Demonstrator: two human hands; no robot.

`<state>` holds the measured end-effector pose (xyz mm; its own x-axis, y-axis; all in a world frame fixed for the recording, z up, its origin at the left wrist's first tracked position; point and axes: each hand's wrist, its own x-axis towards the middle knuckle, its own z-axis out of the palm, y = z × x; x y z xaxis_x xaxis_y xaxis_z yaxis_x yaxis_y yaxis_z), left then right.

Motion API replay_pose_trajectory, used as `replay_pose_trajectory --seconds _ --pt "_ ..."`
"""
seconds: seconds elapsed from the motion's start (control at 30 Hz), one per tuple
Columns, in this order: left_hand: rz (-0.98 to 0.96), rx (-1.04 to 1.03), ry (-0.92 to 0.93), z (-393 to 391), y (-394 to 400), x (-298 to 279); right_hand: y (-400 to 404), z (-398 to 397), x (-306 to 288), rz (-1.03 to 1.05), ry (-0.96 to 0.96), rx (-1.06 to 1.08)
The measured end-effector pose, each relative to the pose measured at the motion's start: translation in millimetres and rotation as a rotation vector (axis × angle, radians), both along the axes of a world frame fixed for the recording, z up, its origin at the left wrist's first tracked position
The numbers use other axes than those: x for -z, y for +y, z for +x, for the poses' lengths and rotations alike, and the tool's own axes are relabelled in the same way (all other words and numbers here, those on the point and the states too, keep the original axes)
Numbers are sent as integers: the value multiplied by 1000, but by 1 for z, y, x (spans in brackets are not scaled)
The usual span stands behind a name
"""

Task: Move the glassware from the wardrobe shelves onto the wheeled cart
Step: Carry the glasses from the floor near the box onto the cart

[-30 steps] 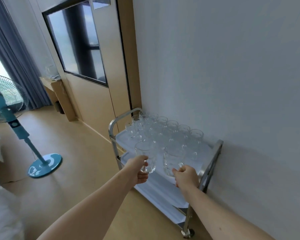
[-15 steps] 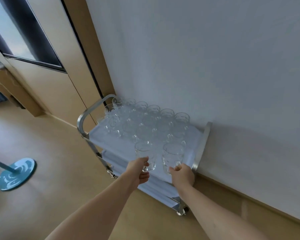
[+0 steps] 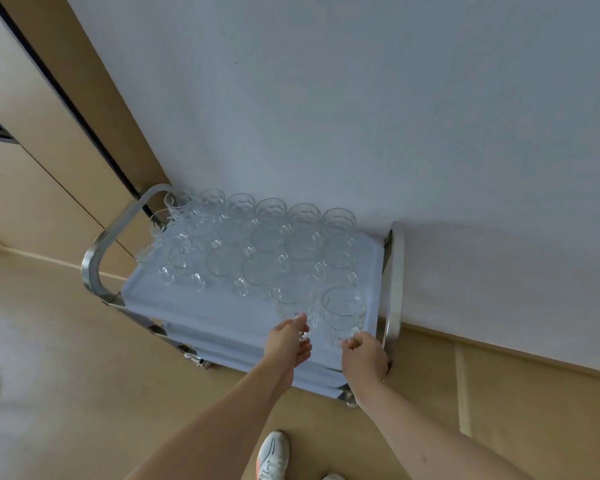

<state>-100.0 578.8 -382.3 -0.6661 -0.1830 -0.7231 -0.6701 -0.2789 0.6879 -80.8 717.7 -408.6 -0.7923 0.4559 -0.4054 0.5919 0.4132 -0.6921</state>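
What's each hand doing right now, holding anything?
Left hand: holding a glass mug over the cart.
Right hand: holding another glass mug.

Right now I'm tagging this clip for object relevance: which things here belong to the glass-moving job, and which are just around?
Job:
- left hand holding a glass mug
- right hand holding another mug
- mugs already set down
- wheeled cart

Just around:
- white sneaker
- wall
- wooden panelling
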Motion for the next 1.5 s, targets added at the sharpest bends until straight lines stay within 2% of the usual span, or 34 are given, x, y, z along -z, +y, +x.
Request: replay_pose_trajectory --seconds 0.2,0.4,0.73,0.87,1.0,1.27,1.5 --pt "-19 119 37 -12 -10 23 -17 -3 10 -19 30 110" --pt "-34 171 32 -20 -16 50 -29 0 22 13 102 120" --pt "-211 546 -14 -41 -14 59 -30 -23 39 -105 -59 49" --pt "-274 551 -18 -47 -13 60 -25 -34 42 41 -91 -34" --pt "-258 520 -8 -49 -4 62 -16 -43 43 110 -117 -49" --pt "-221 426 -32 -66 9 61 -8 -64 42 161 -124 -112" --pt "-246 429 -40 -76 16 65 -6 -74 44 163 -134 -115"
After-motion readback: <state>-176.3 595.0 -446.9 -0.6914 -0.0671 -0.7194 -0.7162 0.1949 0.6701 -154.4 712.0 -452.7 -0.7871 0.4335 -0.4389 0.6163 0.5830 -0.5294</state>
